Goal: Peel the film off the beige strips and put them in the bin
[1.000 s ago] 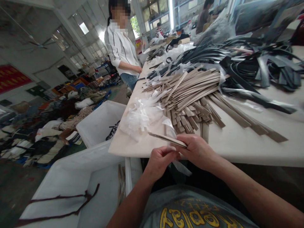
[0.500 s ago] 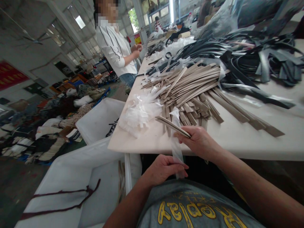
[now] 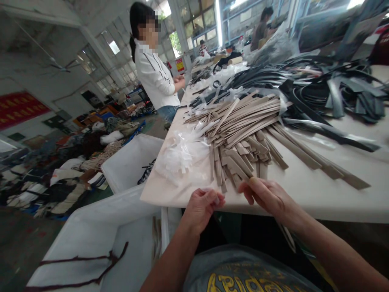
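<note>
While I watch remotely, yellow print on the grey T-shirt [image 3: 243, 280] is cut off. The left hand [image 3: 202, 210] pinches white film [image 3: 216, 199]; the right hand [image 3: 264, 197] curls narrowly, the tan strip [image 3: 287, 237], earlier above the table, now hanging below it.

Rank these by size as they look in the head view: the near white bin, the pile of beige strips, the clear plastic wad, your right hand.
1. White plastic bin
2. Pile of beige strips
3. Clear plastic wad and right hand: these look alike, and the hand's nearness to the camera makes ranking them unsure.
</note>
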The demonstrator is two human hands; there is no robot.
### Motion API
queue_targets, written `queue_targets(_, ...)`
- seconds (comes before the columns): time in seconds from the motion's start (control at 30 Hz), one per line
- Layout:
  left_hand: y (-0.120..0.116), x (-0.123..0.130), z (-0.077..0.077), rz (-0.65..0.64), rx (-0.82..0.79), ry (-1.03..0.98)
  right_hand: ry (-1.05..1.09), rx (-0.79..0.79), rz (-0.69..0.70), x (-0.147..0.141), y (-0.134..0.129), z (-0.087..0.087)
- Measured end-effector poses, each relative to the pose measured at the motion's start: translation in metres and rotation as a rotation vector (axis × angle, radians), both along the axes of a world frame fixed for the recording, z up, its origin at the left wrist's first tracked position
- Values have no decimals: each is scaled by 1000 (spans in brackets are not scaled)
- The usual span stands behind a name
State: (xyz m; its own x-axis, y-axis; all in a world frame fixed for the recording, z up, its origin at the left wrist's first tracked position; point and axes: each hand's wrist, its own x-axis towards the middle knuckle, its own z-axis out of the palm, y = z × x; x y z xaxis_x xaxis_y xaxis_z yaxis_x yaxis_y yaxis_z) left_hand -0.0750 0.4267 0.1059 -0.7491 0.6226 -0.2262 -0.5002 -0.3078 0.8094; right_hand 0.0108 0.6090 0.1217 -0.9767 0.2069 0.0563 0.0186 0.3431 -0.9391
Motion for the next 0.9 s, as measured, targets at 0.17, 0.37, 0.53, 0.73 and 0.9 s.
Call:
queue_targets(0.17, 20, -11, 9, 181, 88, -210, -185, -337, -57, 26, -3, -24)
queue_targets(0.37, 34, -12, 14, 208, 135, -230, -100, -265, -76, 45, -11, -42)
queue_targets(0.53, 42, -5, 18, 204, 156, -215, -40, -113, -56, 40, -18, -47)
queue_targets(0.73, 42, -4, 16, 211, 158, -221, -59, -117, -42, 36, -20, -52)
queue_targets(0.9, 42, -4, 14, 243, 190, -267, -86, -160, -33, 37, -22, -55)
